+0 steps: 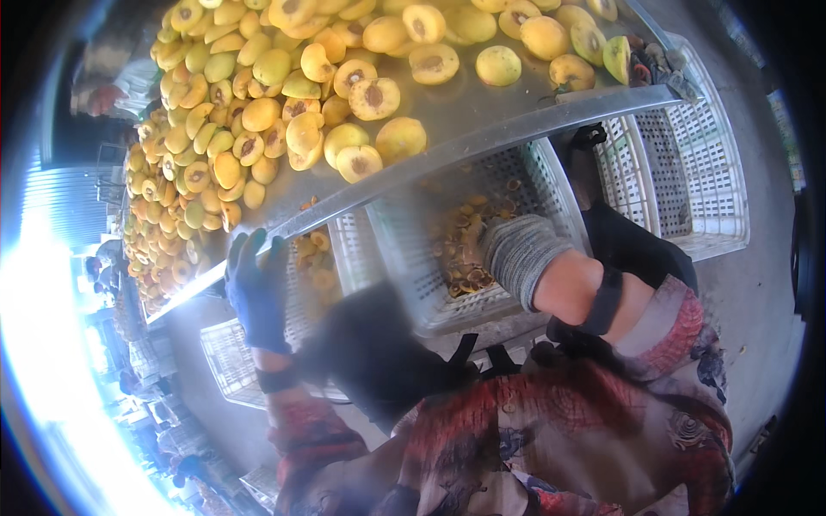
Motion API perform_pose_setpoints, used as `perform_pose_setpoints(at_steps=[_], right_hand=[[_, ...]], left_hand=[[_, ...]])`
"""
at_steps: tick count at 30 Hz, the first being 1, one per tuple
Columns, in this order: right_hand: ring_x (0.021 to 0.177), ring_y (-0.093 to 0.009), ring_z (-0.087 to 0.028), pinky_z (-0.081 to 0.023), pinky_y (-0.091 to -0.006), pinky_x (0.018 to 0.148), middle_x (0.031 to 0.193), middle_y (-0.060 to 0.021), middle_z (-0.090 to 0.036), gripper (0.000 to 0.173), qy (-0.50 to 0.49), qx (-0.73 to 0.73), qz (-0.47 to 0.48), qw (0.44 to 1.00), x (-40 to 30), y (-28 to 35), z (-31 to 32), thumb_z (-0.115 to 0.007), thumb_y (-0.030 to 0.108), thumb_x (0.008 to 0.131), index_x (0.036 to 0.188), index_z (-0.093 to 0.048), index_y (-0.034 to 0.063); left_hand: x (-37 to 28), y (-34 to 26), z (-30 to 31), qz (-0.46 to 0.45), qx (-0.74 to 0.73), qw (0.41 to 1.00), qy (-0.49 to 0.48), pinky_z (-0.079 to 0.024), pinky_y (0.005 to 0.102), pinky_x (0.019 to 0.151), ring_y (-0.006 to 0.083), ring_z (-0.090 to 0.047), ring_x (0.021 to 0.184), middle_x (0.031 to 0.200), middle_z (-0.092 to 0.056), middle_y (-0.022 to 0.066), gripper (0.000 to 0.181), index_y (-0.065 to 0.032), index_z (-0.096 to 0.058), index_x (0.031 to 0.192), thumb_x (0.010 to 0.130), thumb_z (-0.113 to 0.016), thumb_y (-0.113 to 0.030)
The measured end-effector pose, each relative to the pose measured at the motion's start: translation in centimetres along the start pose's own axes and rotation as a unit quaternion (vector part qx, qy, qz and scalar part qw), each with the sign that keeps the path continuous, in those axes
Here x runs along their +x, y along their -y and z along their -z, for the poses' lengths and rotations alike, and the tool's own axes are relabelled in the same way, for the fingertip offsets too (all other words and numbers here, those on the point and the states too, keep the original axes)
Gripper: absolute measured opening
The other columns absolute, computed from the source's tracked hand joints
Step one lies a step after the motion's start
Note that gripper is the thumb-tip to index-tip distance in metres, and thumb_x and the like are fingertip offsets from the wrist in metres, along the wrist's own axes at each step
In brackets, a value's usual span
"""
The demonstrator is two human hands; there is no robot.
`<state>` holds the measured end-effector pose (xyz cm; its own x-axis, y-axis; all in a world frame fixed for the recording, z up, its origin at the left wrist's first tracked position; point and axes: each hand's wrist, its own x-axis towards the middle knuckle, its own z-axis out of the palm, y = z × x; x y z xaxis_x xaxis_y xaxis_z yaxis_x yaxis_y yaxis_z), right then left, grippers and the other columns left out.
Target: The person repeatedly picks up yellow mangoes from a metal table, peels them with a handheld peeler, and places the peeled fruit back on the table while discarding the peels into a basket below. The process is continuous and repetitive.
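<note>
My left hand, in a blue glove, is raised at the front rim of the metal table. Its fingers point up, spread a little, and no object shows in them. My right hand wears a grey knit glove and reaches down into a white plastic crate below the table edge. Its fingers are blurred and mostly hidden behind the cuff, so what they hold cannot be seen. Brown and yellow fruit scraps lie in that crate. Halved yellow stone fruit, seemingly peaches, cover much of the tabletop, some with brown pit hollows facing up.
Another white crate stands at the right. Fruit pieces lie in a crate left of my knee. A further crate sits lower left. Dark cloth-like items rest at the table's right corner. A blurred person appears across the table.
</note>
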<state>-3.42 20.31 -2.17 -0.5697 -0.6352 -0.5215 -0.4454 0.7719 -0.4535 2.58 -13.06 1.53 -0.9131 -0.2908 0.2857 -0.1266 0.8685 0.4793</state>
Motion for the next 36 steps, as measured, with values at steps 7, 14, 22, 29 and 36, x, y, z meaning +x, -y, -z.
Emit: perform_pose_setpoints(at_steps=[7,14,22,29,36], right_hand=[[0.092,-0.031,-0.072,-0.057,-0.0405,0.079,0.098,-0.0169,-0.071,0.061,-0.051,0.000,0.036,0.998,0.3,0.1,-0.4,-0.071,0.050,0.072,0.108,-0.069,0.0011],[0.095,-0.033,-0.068,-0.055,-0.0421,0.081,0.105,-0.0152,-0.066,0.043,-0.122,0.054,0.128,0.983,1.7,-2.1,-2.6,-0.072,0.039,0.083,0.108,-0.063,0.0051],[0.088,-0.045,-0.061,-0.050,-0.0484,0.073,0.092,-0.0244,-0.065,0.039,-0.226,0.360,0.078,0.902,0.7,1.4,0.7,-0.067,0.034,0.091,0.111,-0.053,0.0036],[0.085,-0.044,-0.061,-0.050,-0.0439,0.069,0.092,-0.0239,-0.065,0.026,-0.276,0.564,0.192,0.755,3.6,2.8,-2.3,-0.058,0.029,0.098,0.110,-0.056,0.0056],[0.086,-0.040,-0.064,-0.051,-0.0439,0.076,0.088,-0.0205,-0.065,0.021,-0.259,0.320,0.023,0.911,1.6,2.4,0.1,-0.051,0.024,0.101,0.107,-0.058,0.0051]], left_hand=[[6.1,-5.2,-6.1,-0.226,0.071,0.965,0.110,-0.040,0.0403,0.107,0.0350,-0.053,0.126,0.137,-0.056,0.0170,0.057,-0.0102,-0.052,0.140,0.084,-0.064,-0.011],[10.6,-8.0,-10.3,-0.245,0.129,0.911,0.306,-0.047,0.0462,0.097,0.0386,-0.059,0.109,0.118,-0.064,0.0146,0.038,-0.0118,-0.065,0.117,0.079,-0.064,-0.011],[6.6,-7.0,-7.9,0.041,-0.342,0.921,0.181,-0.052,0.0324,0.090,0.0214,-0.062,0.105,0.111,-0.063,0.0114,0.050,-0.0019,-0.055,0.130,0.081,-0.062,-0.003],[0.2,-11.1,-6.3,0.001,-0.365,0.921,0.139,-0.053,0.0309,0.087,0.0194,-0.062,0.099,0.110,-0.060,0.0093,0.045,0.0002,-0.052,0.130,0.086,-0.057,-0.006],[-1.3,-13.4,-9.5,0.163,-0.557,0.810,0.081,-0.046,0.0230,0.059,0.0154,-0.057,0.070,0.086,-0.060,0.0054,0.038,-0.0049,-0.060,0.096,0.103,-0.045,-0.039]])
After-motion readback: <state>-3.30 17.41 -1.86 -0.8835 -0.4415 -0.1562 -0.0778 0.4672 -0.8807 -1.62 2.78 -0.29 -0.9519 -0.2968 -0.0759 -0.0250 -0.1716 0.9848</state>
